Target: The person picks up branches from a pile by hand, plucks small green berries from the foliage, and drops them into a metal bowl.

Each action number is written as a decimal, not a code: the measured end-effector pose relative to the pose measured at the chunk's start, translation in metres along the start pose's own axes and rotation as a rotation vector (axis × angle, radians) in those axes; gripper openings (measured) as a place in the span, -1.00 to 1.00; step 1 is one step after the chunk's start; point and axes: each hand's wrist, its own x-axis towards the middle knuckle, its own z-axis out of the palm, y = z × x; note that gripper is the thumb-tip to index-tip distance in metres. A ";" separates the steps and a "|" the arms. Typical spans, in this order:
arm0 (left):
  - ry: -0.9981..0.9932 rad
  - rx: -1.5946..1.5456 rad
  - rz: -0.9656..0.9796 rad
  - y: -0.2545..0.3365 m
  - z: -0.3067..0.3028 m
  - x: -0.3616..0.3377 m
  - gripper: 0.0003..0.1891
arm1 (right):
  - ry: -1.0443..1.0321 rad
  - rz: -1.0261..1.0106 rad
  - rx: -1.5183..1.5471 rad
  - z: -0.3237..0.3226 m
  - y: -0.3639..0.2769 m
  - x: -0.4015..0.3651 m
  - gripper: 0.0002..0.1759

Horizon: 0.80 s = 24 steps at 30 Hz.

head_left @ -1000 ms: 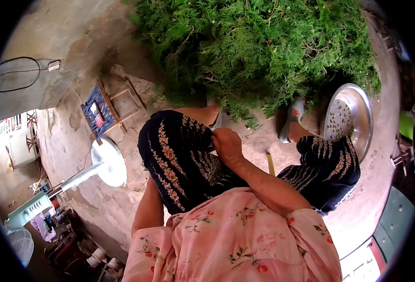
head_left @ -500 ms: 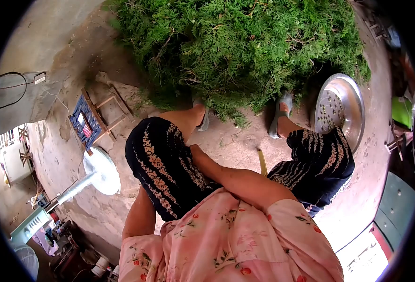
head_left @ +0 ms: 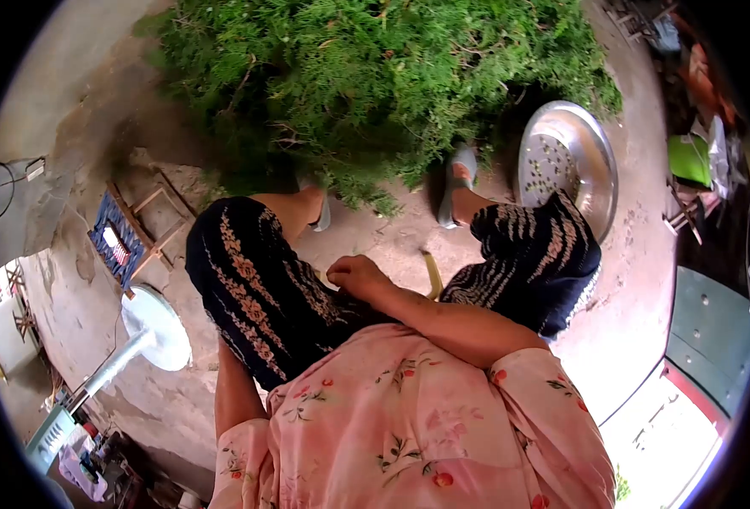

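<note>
1. The right hand (head_left: 356,275) reaches across the lap, fingers curled together, and rests on the dark patterned trousers (head_left: 260,288) at the inner left thigh; I cannot tell whether it grips anything.
2. The left arm (head_left: 231,392) drops beside the left thigh, and its hand is out of sight.
3. A yellow stick (head_left: 432,273) lies on the ground between the knees, near the right hand.
4. Underfoot is a bare concrete floor (head_left: 625,335), stained and gritty, with both sandals (head_left: 455,180) planted on it.
5. Straight ahead, a big pile of green conifer branches (head_left: 375,76) touches the toes.
6. A round metal tray (head_left: 591,140) holding small bits lies beside the right knee.
7. To the left stand a low wooden stool (head_left: 125,237) and a white fan base (head_left: 159,316).
8. On the far right is a green panel (head_left: 710,331).
</note>
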 end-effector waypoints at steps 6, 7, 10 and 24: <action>-0.008 -0.003 0.015 0.006 0.016 -0.002 -0.48 | 0.088 0.157 0.171 -0.055 -0.037 -0.061 -0.78; -0.011 -0.008 0.011 0.006 0.018 0.000 -0.48 | 0.055 0.161 0.131 -0.062 -0.043 -0.073 -0.78; -0.138 0.067 0.071 0.004 -0.012 0.024 -0.50 | 0.025 0.153 0.075 -0.078 -0.049 -0.106 -0.79; 0.538 0.959 1.102 0.064 0.109 0.033 -0.82 | 1.584 -0.211 -0.039 -0.220 -0.042 -0.239 -0.80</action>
